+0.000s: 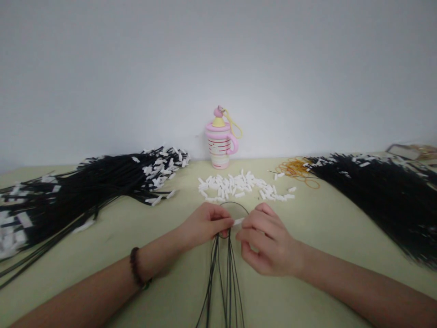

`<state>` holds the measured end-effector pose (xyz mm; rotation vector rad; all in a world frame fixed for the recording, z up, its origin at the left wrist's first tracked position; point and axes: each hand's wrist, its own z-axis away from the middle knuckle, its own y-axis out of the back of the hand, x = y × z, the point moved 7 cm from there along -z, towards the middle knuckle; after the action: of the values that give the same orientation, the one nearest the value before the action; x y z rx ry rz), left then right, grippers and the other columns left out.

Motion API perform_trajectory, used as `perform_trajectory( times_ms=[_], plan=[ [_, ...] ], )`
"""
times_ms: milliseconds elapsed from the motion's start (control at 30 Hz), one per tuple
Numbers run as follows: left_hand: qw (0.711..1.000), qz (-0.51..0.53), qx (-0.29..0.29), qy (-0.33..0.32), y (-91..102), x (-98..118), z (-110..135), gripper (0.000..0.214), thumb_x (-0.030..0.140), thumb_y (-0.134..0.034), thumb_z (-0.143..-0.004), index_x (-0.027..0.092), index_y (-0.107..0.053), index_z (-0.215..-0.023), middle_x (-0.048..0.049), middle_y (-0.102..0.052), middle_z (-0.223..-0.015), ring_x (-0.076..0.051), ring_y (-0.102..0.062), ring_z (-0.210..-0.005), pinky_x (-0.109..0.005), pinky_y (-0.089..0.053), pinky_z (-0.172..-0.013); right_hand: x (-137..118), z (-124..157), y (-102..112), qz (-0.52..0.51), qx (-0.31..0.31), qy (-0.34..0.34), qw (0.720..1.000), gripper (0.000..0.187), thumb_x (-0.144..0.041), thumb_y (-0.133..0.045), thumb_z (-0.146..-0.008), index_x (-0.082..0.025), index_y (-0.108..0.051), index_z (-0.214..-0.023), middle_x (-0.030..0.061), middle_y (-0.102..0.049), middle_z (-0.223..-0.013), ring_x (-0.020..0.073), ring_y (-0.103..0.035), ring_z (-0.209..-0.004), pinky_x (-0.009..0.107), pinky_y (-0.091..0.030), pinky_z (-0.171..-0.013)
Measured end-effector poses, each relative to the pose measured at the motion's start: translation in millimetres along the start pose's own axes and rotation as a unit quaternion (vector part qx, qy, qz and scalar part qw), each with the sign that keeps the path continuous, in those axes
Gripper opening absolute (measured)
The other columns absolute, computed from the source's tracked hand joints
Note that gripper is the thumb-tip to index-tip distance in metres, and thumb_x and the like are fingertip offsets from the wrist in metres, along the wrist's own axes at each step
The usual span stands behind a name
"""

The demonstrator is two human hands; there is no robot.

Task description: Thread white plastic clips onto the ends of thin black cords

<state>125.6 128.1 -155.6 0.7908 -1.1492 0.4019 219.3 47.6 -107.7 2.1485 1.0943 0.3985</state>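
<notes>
My left hand point(212, 222) is closed in a pinch on several thin black cables point(229, 273), which hang down toward the table's near edge. A small white connector point(238, 221) bridges the gap between my two hands, with the left fingertips at one end and the right fingertips at the other. My right hand point(268, 239) is curled, its thumb and forefinger closed on that connector. One cable arcs in a loop above the hands. Just beyond lies a loose heap of white connectors point(235, 184). Exactly how the cable meets the connector is hidden by my fingers.
On the left lies a thick pile of black cables point(102, 182) with white ends. Another black bundle point(368, 196) spreads along the right. Yellow rubber bands point(294, 167) lie beside it. A pink-and-white cup point(219, 143) stands against the wall at the back.
</notes>
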Motion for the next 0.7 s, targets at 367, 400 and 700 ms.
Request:
perform_trajectory(
  times_ms=[367,400,700],
  plan=[
    [1.0,0.016,0.001,-0.014,-2.2,0.6,-1.3,0.025,0.034,-0.052,-0.072,0.011,-0.054,-0.063,0.0019,-0.05,-0.051,-0.005,-0.039,-0.044,-0.017,-0.029,-0.042,-9.4,-2.8,-11.2,0.089,-0.07,0.059,0.992,0.012,-0.015,-0.046,-0.082,-0.016,-0.056,-0.089,0.0007,-0.057,-0.076,0.0089,-0.047,-0.076,0.03,-0.024,-0.067],
    [1.0,0.017,0.003,-0.014,-2.1,0.8,-1.2,0.025,0.034,-0.052,-0.071,0.011,-0.053,-0.062,0.0021,-0.05,-0.051,-0.005,-0.039,-0.044,-0.017,-0.029,-0.042,-9.9,-2.8,-11.2,0.094,-0.073,0.064,0.991,0.013,-0.015,-0.046,-0.082,-0.015,-0.056,-0.091,0.0012,-0.057,-0.077,0.0092,-0.047,-0.077,0.03,-0.024,-0.068],
    [0.999,0.036,0.006,-0.006,-2.1,0.1,-0.6,0.024,0.034,-0.053,-0.071,0.011,-0.053,-0.063,0.0025,-0.05,-0.051,-0.005,-0.04,-0.044,-0.017,-0.03,-0.042,-10.5,-0.9,-14.1,0.122,-0.101,0.088,0.983,0.016,-0.014,-0.041,-0.084,-0.014,-0.055,-0.091,0.0032,-0.057,-0.078,0.01,-0.047,-0.077,0.032,-0.026,-0.07]
  ],
)
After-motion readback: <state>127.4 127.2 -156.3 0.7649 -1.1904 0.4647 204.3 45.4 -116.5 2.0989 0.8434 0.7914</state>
